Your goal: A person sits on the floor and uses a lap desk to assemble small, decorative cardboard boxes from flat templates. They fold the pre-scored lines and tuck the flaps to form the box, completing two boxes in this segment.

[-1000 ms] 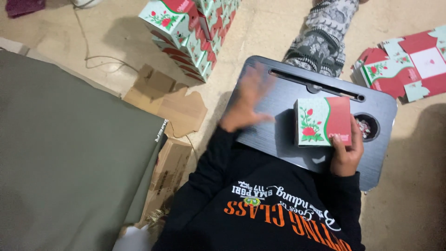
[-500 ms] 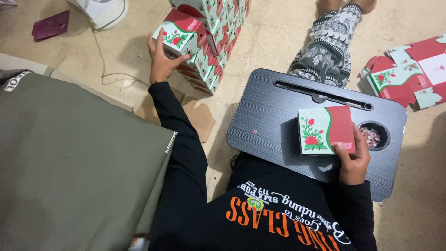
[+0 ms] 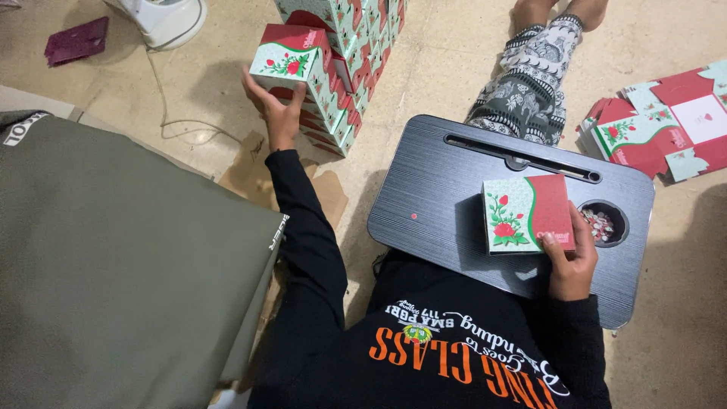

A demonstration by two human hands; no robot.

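One box out at the stack, one on the lap tray

The left hand (image 3: 279, 113), arm stretched forward and left, grips a folded box (image 3: 288, 59) against the floor stack (image 3: 344, 68); the right hand (image 3: 572, 261) pinches a second box's (image 3: 528, 213) near-right corner, lying flat at the tray's (image 3: 432, 204) middle, close to the body.

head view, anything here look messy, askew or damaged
Mostly tidy. The unfolded carton blanks lie in a loose, fanned heap on the floor at the right, not squared up. Torn brown cardboard lies under the left arm. The left hand holds a folded box at the stack; the right hand steadies another box, both undamaged.
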